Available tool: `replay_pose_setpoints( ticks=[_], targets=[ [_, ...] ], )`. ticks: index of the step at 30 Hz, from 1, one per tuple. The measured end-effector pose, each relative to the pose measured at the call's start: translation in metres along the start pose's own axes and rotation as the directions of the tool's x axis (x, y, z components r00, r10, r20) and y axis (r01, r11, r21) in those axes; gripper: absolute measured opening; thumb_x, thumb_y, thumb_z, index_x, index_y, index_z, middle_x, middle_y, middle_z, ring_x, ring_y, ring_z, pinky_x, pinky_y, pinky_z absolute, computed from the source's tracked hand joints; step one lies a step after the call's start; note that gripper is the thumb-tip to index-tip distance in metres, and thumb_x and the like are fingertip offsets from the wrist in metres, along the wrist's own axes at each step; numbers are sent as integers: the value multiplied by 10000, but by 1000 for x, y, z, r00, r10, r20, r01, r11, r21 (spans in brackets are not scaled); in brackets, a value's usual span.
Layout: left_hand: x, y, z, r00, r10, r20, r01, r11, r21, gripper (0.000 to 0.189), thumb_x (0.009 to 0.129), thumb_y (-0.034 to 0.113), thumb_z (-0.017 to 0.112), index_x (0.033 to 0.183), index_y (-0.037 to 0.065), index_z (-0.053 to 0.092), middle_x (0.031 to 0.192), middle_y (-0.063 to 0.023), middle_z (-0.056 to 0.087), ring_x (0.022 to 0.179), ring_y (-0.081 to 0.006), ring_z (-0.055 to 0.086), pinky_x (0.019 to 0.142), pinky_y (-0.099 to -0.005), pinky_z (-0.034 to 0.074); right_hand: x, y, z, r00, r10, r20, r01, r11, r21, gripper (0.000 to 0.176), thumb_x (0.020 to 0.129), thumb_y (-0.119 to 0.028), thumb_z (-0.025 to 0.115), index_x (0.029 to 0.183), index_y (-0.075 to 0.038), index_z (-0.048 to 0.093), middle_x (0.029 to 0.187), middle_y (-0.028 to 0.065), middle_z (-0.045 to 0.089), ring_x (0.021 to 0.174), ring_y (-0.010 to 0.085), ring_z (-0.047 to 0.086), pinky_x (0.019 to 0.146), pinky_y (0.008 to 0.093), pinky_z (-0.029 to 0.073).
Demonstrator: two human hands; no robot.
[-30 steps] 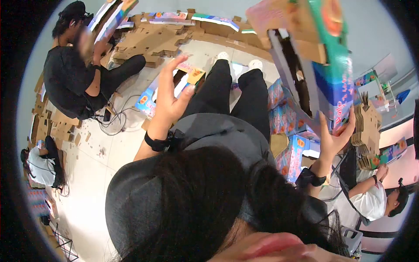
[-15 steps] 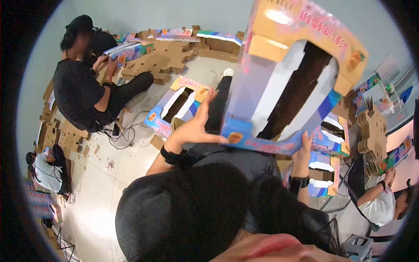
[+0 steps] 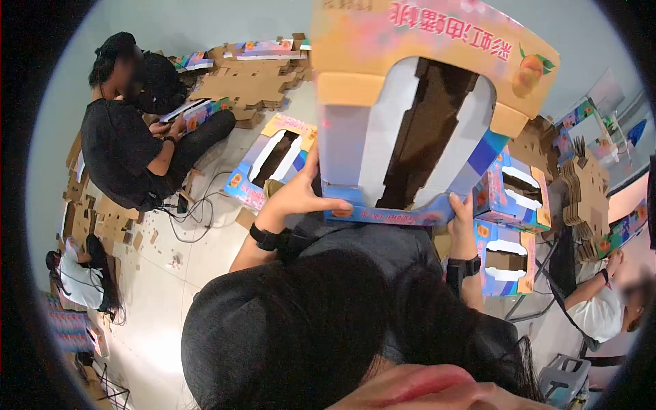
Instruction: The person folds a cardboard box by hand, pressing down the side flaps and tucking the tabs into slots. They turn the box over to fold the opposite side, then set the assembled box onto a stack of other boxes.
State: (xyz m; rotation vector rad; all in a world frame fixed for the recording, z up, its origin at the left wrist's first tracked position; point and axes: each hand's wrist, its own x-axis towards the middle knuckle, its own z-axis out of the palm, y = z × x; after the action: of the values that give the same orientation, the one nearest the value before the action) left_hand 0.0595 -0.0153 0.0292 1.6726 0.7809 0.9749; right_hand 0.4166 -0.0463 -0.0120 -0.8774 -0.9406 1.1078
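Observation:
A large printed carton (image 3: 342,130) with a fruit picture and a long top opening is held up in front of me. My left hand (image 3: 301,193) grips its lower left corner, thumb on the blue front edge. My right hand (image 3: 462,217) holds the lower right corner, fingertips on the edge; the rest of its fingers are partly hidden. Through the opening the brown inside shows between white flaps. Just left of the carton, a similar box (image 3: 249,160) sits low down. Two more boxes, one (image 3: 497,179) above another (image 3: 488,263), stand to the right of my right hand.
A person in black (image 3: 116,143) sits at the left, handling a printed piece (image 3: 198,115). Flat cardboard (image 3: 239,85) lies behind. Cables (image 3: 198,219) run over the floor. Other people sit lower left (image 3: 80,277) and far right (image 3: 598,311). Stacked cardboard (image 3: 584,198) and a grey stool (image 3: 564,379) are at right.
The held carton has moved left and turned, its printed top more squarely in view. Both my hands have shifted left with it. The person in black has lowered the printed piece.

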Motion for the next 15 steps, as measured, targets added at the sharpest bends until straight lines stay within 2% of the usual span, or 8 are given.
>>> replay_pose_setpoints(
  ticks=[1, 3, 6, 7, 10, 13, 14, 15],
  targets=[
    [-2, 1, -3, 1000, 4, 10, -5, 995, 98, 1332, 621, 246, 918, 1545, 44, -20, 1574, -180, 183, 1453, -252, 184, 1165, -358, 177, 4, 2, -8, 999, 15, 43, -12, 998, -62, 752, 752, -195, 792, 1388, -50, 418, 1283, 91, 538, 1181, 233, 522, 1012, 373, 407],
    [-4, -5, -8, 994, -71, 84, 59, 989, 132, 1323, 626, 260, 914, 1545, 43, -12, 1578, -180, 173, 1456, -254, 179, 1168, -363, 172, 10, 1, -23, 982, 21, 185, 23, 973, -232, 752, 731, -195, 810, 1363, -37, 435, 1263, 78, 551, 1185, 214, 514, 1018, 370, 395],
    [-7, -13, -10, 992, -97, 76, 93, 994, 59, 1268, 665, 270, 887, 1545, 43, 3, 1571, -179, 196, 1453, -257, 195, 1173, -376, 164, 2, 7, -33, 974, 41, 224, 30, 952, -303, 772, 727, -212, 817, 1372, -37, 431, 1268, 76, 548, 1188, 205, 505, 1031, 372, 380],
    [-7, -14, -10, 995, -83, 60, 83, 997, -2, 1244, 682, 262, 874, 1546, 44, 6, 1565, -180, 212, 1449, -258, 208, 1172, -381, 166, -2, 8, -35, 971, 52, 232, 22, 952, -307, 793, 749, -300, 803, 1387, -28, 420, 1284, 76, 542, 1201, 206, 495, 1039, 367, 371],
    [-5, -1, -5, 998, -22, 64, 27, 996, -85, 1167, 729, 236, 836, 1546, 44, 24, 1544, -175, 249, 1432, -265, 246, 1169, -395, 175, -4, 22, -61, 968, 146, 203, -107, 976, -192, 809, 782, -392, 763, 1403, -16, 404, 1302, 78, 533, 1217, 212, 484, 1042, 366, 366],
    [-3, 11, -1, 997, 6, 82, 10, 981, -194, 1095, 757, 220, 812, 1541, 39, 69, 1525, -168, 273, 1415, -279, 276, 1165, -406, 185, -6, 17, -70, 976, 141, 166, -103, 970, -219, 868, 777, -556, 684, 1403, -18, 416, 1335, 95, 522, 1249, 241, 487, 1058, 399, 373],
    [-2, 13, 0, 996, 8, 85, 13, 970, -243, 1072, 764, 217, 806, 1539, 37, 88, 1519, -166, 279, 1410, -285, 285, 1163, -408, 187, -6, 13, -65, 979, 101, 175, -59, 971, -231, 835, 790, -518, 696, 1395, -13, 420, 1321, 89, 526, 1239, 229, 484, 1051, 388, 369],
    [-3, 15, 0, 998, 10, 68, 4, 980, -201, 1067, 756, 224, 814, 1534, 33, 109, 1517, -166, 280, 1409, -287, 287, 1164, -410, 187, -8, 10, -60, 980, 62, 188, -14, 970, -244, 804, 802, -480, 709, 1388, -8, 425, 1308, 83, 529, 1228, 216, 481, 1045, 377, 365]
  ],
)
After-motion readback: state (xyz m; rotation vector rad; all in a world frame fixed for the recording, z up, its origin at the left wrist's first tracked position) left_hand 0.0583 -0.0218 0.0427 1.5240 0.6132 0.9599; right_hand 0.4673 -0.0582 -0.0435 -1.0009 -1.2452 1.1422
